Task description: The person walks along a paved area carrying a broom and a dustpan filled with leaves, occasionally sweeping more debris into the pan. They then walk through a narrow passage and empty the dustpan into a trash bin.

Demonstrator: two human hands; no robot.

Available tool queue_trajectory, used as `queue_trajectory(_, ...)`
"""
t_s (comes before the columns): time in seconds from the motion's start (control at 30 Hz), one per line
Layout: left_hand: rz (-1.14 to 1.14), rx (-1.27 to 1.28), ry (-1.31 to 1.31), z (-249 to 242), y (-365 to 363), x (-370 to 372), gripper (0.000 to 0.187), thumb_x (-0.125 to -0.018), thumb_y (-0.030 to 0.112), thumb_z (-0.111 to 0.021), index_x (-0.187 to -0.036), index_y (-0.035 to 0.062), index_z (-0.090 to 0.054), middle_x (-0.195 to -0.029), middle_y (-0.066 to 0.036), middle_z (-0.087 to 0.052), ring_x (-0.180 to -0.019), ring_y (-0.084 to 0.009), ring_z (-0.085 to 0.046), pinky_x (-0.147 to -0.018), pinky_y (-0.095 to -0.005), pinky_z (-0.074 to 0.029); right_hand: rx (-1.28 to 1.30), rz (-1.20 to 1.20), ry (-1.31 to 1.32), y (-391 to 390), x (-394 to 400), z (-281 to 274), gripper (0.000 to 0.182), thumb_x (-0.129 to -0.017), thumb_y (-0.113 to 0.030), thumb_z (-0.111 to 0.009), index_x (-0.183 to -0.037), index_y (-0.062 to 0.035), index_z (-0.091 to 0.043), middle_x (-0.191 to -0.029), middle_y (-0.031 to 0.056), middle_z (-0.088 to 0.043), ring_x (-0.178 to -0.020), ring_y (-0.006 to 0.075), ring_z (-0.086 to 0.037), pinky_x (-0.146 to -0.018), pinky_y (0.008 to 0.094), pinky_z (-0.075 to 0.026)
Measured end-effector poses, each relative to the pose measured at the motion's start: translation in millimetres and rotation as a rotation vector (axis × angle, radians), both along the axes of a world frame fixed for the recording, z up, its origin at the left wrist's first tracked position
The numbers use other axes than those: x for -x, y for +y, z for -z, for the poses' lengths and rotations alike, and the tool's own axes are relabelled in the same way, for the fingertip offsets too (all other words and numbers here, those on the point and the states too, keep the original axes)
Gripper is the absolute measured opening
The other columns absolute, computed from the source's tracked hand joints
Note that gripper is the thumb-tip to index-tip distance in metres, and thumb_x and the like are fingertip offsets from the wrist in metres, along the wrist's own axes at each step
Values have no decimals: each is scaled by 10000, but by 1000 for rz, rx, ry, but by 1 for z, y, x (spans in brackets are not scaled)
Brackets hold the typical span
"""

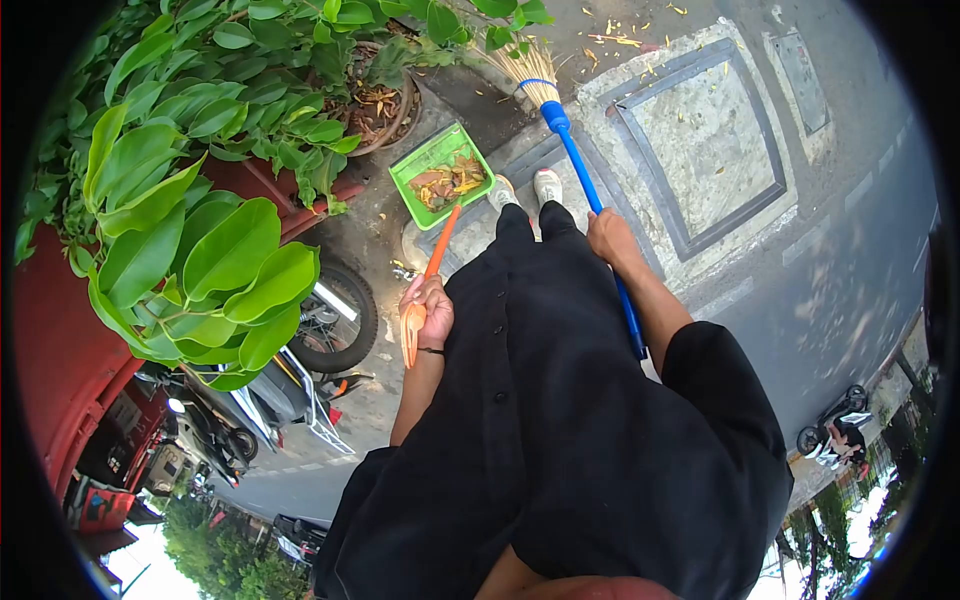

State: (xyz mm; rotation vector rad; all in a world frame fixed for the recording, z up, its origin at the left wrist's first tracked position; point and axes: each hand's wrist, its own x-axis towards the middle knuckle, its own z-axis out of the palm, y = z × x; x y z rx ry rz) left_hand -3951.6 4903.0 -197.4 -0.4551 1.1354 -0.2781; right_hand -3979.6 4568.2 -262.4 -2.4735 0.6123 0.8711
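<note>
My left hand (428,308) is wrapped round the orange handle (442,243) of a green dustpan (408,178). Dry brown and yellow leaves (447,182) lie in the pan, which rests on the ground left of my shoes. In my right hand (612,240) is the blue stick of a broom (580,165). Its pale straw bristles (527,65) touch the pavement at the top, beyond my feet.
Leafy branches (240,260) hang at the left, near a round plant pot (405,115). A motorcycle wheel (365,315) stands left of my left hand. Scattered leaves (620,40) lie past a concrete slab (700,140). A person (850,442) and a motorbike are far right.
</note>
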Motion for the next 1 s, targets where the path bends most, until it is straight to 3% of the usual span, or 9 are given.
queue_trajectory(0.17, 18, -2, -65, 13, 3, -6, 128, -908, 93, -387, -819, 1, -388, -572, -14, -369, -439, -80, -356, -382, -204, -263, -144, 109, 130, 13, 2, -19, 452, -909, -291, -374, -808, 106, -565, -692, 271, -599, -593, 350, -622, -591, 425, -494)
queue_trajectory(0.27, -12, 0, -25, 1, 3, -10, 125, -905, 83, -389, -805, 9, -388, -571, -10, -357, -436, -78, -358, -380, -204, -259, -406, 150, 389, 31, -17, -16, 478, -920, -291, -348, -778, 96, -590, -639, 234, -602, -536, 317, -616, -562, 402, -499)
queue_trajectory(0.37, -10, 48, -17, -6, 2, -11, 148, -902, 110, -399, -785, 26, -370, -552, -9, -369, -413, -71, -377, -369, -204, -248, -321, 118, 430, 35, -7, 23, 483, -921, -295, -341, -788, 78, -617, -617, 208, -606, -507, 309, -606, -555, 391, -501)
queue_trajectory(0.4, -1, 46, -32, -5, 5, -8, 132, -904, 98, -397, -799, 22, -378, -561, -5, -356, -418, -66, -368, -369, -201, -247, -308, 148, 395, 28, 3, 38, 507, -924, -315, -339, -766, 88, -603, -585, 233, -584, -535, 334, -607, -619, 411, -494)
queue_trajectory(0.5, 17, 15, -22, -8, 5, -6, 117, -904, 89, -397, -815, 15, -386, -557, 2, -346, -424, -60, -354, -370, -195, -243, -125, 118, 191, -13, 29, 40, 494, -907, -334, -373, -810, 101, -585, -711, 296, -590, -681, 409, -608, -669, 465, -477)
queue_trajectory(0.6, 21, 15, -27, -5, 2, -3, 117, -903, 94, -399, -826, 6, -389, -554, -2, -370, -431, -65, -363, -371, -198, -244, -76, 166, 199, -22, 30, -19, 438, -896, -304, -401, -881, 98, -575, -776, 311, -590, -793, 443, -586, -718, 484, -464)
queue_trajectory(0.7, 10, 21, -39, 9, 2, 0, 117, -902, 93, -400, -828, 2, -389, -553, -3, -374, -432, -66, -369, -371, -199, -247, -112, 159, 230, -11, 19, -38, 446, -898, -316, -396, -941, 100, -553, -775, 322, -584, -786, 461, -581, -726, 488, -460)
queue_trajectory(0.83, 28, 37, -12, 4, 5, -6, 126, -903, 92, -399, -815, 4, -385, -552, -4, -377, -431, -71, -372, -368, -199, -249, -364, 208, 416, 18, -6, -9, 553, -910, -367, -363, -750, 121, -569, -589, 237, -573, -558, 377, -593, -686, 461, -453)
queue_trajectory(1.0, 21, 44, -8, -5, 8, 1, 149, -903, 84, -398, -765, 29, -381, -584, -10, -387, -439, -66, -395, -368, -197, -252, -411, 239, 518, 18, 1, 11, 587, -917, -373, -341, -607, 80, -550, -499, 174, -538, -494, 308, -581, -612, 416, -467)
